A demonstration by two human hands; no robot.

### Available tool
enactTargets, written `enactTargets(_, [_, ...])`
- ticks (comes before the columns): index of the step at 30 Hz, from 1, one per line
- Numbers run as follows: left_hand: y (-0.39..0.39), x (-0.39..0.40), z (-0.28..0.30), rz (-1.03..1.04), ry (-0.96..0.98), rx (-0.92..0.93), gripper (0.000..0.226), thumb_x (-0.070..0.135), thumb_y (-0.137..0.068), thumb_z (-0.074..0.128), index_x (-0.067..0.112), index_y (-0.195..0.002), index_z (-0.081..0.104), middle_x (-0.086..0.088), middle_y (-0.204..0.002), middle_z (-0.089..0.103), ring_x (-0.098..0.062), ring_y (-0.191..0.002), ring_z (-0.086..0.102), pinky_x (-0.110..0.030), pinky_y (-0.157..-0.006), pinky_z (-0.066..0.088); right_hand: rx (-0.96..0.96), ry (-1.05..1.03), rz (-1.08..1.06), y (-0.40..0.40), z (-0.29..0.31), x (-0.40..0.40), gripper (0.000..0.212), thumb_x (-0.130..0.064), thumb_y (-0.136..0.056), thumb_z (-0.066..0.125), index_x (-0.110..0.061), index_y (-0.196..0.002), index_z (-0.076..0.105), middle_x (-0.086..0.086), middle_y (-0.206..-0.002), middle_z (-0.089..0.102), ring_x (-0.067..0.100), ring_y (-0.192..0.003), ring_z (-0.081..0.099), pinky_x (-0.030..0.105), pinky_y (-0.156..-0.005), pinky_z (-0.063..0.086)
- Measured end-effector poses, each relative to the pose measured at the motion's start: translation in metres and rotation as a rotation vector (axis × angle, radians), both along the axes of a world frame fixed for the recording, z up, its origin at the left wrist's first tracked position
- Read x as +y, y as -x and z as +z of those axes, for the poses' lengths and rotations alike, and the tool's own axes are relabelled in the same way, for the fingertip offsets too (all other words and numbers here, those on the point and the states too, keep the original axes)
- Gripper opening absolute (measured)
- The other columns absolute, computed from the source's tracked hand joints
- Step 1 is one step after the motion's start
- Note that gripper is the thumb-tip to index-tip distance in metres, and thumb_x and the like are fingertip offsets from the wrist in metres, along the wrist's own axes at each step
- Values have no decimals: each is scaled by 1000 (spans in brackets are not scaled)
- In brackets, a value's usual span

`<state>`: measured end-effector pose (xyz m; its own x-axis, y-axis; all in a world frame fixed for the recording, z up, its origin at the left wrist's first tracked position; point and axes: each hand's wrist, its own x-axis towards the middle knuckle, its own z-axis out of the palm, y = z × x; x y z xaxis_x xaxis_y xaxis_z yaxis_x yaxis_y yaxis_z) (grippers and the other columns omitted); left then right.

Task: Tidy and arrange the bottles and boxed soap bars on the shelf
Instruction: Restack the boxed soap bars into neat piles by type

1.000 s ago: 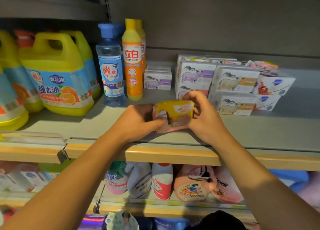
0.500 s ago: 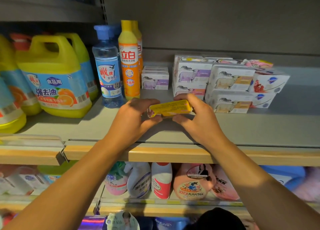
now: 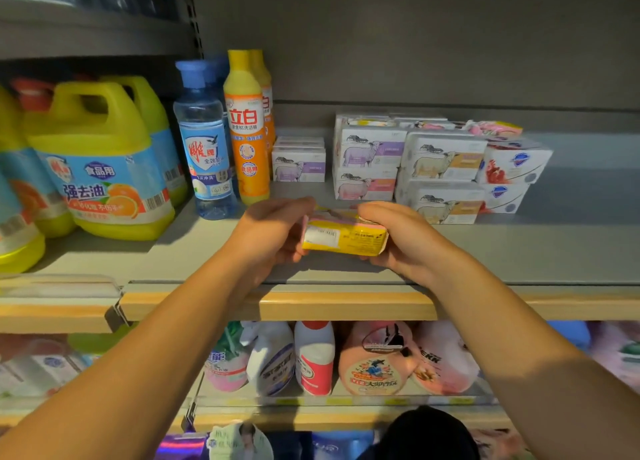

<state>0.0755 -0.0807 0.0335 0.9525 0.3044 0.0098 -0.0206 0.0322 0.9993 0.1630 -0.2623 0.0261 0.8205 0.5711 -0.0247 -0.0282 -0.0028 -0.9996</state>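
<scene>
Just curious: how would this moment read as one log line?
left hand + right hand: grip yellow soap pack | above shelf front | not placed

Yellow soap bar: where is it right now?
In the head view, the yellow soap bar is held between the left hand and right hand, above the shelf front, before the boxed soaps.

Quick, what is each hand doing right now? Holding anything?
Left hand: grips the left end of the yellow soap pack.
Right hand: grips the right end of the same pack.
</scene>
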Motion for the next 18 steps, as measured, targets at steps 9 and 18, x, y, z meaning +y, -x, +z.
enactTargets(9, [-28, -53, -3, -44, -333, -70, 17, 38, -94, 61, 25, -87, 70, 2, -86, 75, -10, -70, 69, -33, -70, 56, -63, 34, -241, 6, 9, -92, 14, -14, -92, 64, -21, -104, 67, 3, -92, 76, 15, -80, 73, 25, -57, 55])
enactTargets(18, [-68, -152, -17, -198, -1077, -161, 39, 49, -88, 62, 27, -119, 66, 7, -123, 68, -16, -112, 62, -26, -86, 42, -313, 466, -1045, -39, 3, -265, 38, -33, -86, 68, -22, -122, 60, 9, -119, 65, 28, -103, 62, 38, -90, 50])
